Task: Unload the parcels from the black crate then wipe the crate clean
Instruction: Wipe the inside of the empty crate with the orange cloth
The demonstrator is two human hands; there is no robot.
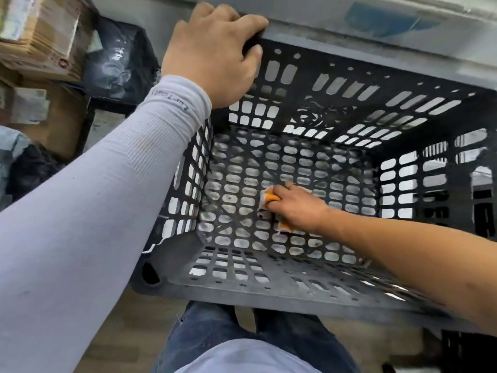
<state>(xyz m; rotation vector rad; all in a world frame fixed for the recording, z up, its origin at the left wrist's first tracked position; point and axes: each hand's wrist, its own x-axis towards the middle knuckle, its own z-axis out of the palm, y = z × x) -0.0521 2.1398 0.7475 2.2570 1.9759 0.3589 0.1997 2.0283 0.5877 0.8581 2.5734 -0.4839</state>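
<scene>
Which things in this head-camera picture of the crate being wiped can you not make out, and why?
- Cloth: mostly hidden under the right hand.
- Crate: right side cut off by the frame edge.
- Boxes at top left: labels blurred, unreadable.
- Sleeve lettering: too small to read.
</scene>
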